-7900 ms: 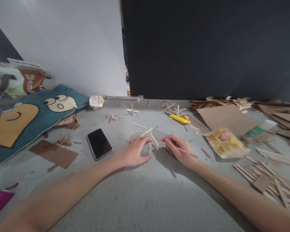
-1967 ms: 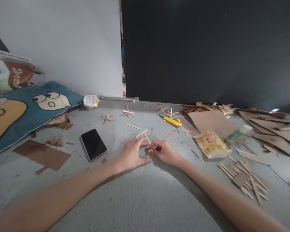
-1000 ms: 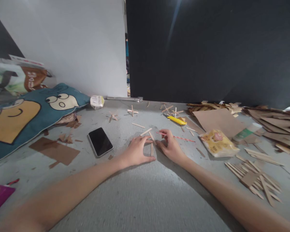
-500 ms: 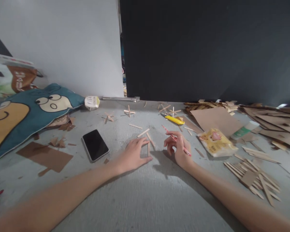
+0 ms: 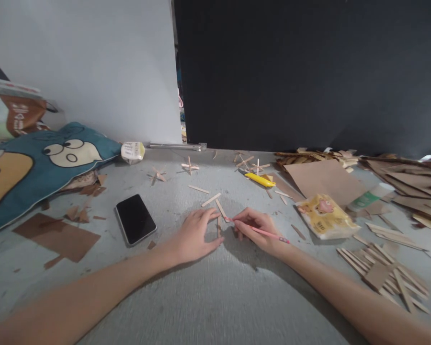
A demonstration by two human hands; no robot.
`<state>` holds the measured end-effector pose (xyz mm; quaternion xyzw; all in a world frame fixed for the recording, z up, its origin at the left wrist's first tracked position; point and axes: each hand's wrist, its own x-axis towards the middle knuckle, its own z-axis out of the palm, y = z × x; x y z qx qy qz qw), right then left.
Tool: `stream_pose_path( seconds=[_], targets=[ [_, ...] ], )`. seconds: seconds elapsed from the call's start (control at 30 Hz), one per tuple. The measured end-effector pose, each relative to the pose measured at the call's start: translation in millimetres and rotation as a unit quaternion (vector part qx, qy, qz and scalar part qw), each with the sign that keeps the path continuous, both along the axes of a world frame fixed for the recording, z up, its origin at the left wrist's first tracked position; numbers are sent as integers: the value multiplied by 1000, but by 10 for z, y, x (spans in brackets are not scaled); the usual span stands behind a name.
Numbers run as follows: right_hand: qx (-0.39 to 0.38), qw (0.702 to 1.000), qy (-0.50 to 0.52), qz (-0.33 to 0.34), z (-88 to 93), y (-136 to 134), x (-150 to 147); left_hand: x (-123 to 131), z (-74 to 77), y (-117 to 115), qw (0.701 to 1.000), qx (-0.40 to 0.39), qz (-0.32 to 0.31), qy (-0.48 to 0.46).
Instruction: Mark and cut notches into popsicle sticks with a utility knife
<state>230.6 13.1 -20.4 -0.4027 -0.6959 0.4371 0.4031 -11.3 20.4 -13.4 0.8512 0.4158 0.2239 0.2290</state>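
Observation:
My left hand (image 5: 196, 235) rests on the grey tabletop, thumb and forefinger curved around a short wooden craft stick (image 5: 219, 227). Its fingertips sit at the stick's two ends. A pink pencil (image 5: 264, 232) is gripped in my right hand (image 5: 256, 230), its tip pointing left beside the held stick. That tip is close to the lower end of another loose stick (image 5: 220, 207). Two more sticks, one slanted (image 5: 211, 200) and one farther back (image 5: 198, 189), lie beyond my hands.
A black phone (image 5: 135, 219) lies left. Behind stand small crossed-stick pieces (image 5: 190, 166) and a yellow utility knife (image 5: 259, 179). To the right are a yellow tissue pack (image 5: 326, 218), a glue stick (image 5: 371, 196), a stick pile (image 5: 404, 282) and cardboard (image 5: 323, 177). A blue cushion (image 5: 68, 148) sits left.
My right hand has turned the pencil and brought its tip down and left to the sticks near my left hand. My left hand has stayed around its stick. The view has shifted slightly.

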Motion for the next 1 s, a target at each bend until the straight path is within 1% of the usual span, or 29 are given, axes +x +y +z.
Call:
stream_pose_path(
  seconds=[0.1, 0.2, 0.37, 0.63, 0.77, 1.0],
  targets=[
    [-6, 998, -6, 61, 26, 18, 5, 12, 33, -18, 1000, -2, -2, 3],
    [-13, 996, -1, 83, -1, 36, 22, 11, 42, -29, 1000, -9, -3, 3],
    [-21, 997, 2, 77, -75, 48, 39, -1, 21, -19, 1000, -11, -3, -7],
    [-37, 997, -5, 69, -70, 59, 28, -4, 33, -13, 999, -27, -8, -19],
    [-26, 997, -12, 72, -74, 64, 25, -3, 26, -11, 1000, -23, -8, -13],
    [-2, 998, -24, 53, -74, 64, 34, -6, 10, -9, 1000, -16, -5, -14]
  ],
)
